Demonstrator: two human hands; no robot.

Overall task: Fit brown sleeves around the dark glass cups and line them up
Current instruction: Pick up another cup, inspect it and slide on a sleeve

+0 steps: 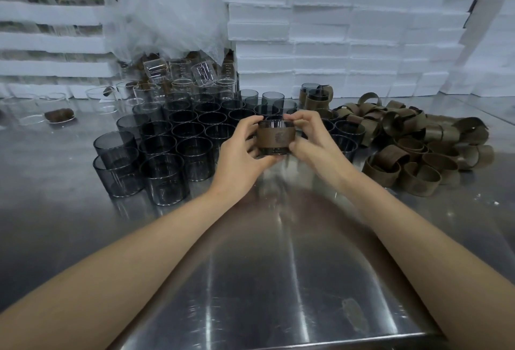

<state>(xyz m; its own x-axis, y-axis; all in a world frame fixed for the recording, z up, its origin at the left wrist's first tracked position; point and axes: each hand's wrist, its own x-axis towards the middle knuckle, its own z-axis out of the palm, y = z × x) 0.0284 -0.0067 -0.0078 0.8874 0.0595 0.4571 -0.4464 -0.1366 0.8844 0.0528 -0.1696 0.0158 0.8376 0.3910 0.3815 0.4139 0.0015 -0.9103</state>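
While both hands grip it, sleeved cup (pixel 276 138) hangs above bare steel table (pixel 278 266).

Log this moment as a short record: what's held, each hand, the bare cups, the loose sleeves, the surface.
held: dark glass cup, brown sleeve around its middle
left hand: grips the cup's left side
right hand: grips its right side, fingertips at the rim
bare cups: upright cluster left of and behind the hands
loose sleeves: heap on the right
surface: metal table
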